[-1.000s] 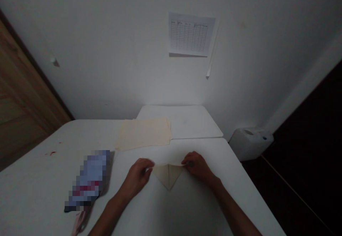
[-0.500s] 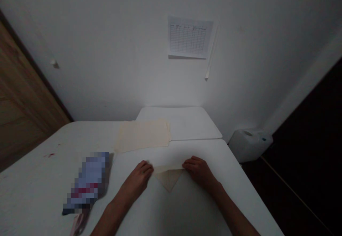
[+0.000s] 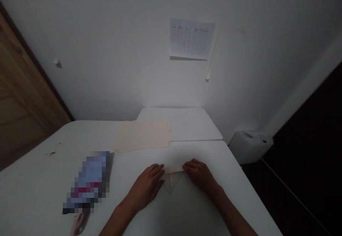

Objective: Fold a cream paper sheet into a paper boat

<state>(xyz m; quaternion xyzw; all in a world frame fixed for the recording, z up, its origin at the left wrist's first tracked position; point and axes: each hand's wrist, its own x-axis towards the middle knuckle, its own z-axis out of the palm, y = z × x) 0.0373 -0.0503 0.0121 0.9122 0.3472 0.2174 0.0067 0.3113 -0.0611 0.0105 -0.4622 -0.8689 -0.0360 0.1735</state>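
A cream sheet of paper folded into a downward-pointing triangle [image 3: 172,177] lies on the white table [image 3: 40,179] in front of me. My left hand [image 3: 148,186] lies flat with fingers stretched out, covering the fold's left part. My right hand [image 3: 199,175] rests palm down on the fold's right corner, fingers slightly curled and pressing on the paper. Only the middle strip and the tip of the triangle show between my hands.
A stack of cream sheets [image 3: 143,135] lies farther back on the table. A blurred blue, white and red object [image 3: 88,180] lies at the left, with something pink [image 3: 77,225] below it. A second white surface [image 3: 184,123] adjoins behind. A white container [image 3: 249,144] sits on the floor at right.
My left hand has slid to the right across the folded paper and flattened onto it, so less of the triangle shows. My right hand has stayed at the right corner.
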